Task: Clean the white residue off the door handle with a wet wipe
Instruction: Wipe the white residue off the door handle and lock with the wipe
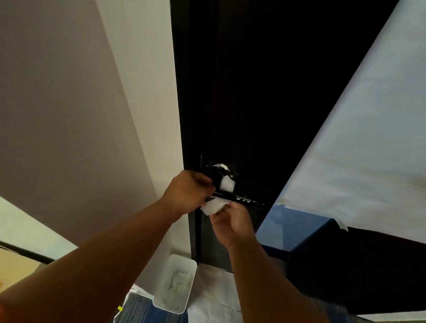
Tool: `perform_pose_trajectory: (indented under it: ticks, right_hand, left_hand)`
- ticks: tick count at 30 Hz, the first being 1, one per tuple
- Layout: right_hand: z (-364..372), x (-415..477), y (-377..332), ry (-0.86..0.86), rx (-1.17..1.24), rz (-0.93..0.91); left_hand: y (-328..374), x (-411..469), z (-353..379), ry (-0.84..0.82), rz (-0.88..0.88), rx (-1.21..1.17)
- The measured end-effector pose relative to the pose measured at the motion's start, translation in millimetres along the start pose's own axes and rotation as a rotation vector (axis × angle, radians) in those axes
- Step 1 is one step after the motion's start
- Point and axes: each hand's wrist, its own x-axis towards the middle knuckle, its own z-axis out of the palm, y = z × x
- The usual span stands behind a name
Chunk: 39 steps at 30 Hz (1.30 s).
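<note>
On the dark door (250, 100), 1 handle (244, 200) runs level, pointing right — both hands, left (187, 193) and right (230, 222), pinch 1 white wipe (214, 206) closed around it.

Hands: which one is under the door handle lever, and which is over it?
The right hand is below the lever, pinching the wet wipe from underneath. The left hand comes from the lever's left.

dim indoor light | door (251, 88) near black | wide-angle edge bending | soft blur
</note>
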Motion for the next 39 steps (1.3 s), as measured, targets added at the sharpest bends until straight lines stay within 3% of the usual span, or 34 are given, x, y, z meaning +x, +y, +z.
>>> perform_pose_trajectory:
  ticks: [4,9,18,29,34,39]
  right_hand:
    - [1,2,3,-0.097,0.169,-0.01]
    - [4,-2,-1,-0.181,0.18,-0.027]
    - [-6,2,13,-0.037,0.074,-0.046]
    - [6,4,4,-0.114,0.088,-0.032]
    - [1,4,6,-0.053,-0.047,-0.052]
    - [3,5,2,-0.06,-0.005,-0.029]
  left_hand:
    - [1,5,-3,-0.026,0.033,0.11]
    - [6,8,-6,-0.068,0.059,0.242]
    - [9,14,-14,-0.152,0.083,0.263]
    - [1,16,-12,-0.144,0.091,0.183]
    - [3,14,-12,-0.13,0.1,0.195]
    - [3,14,-12,-0.115,0.102,0.197]
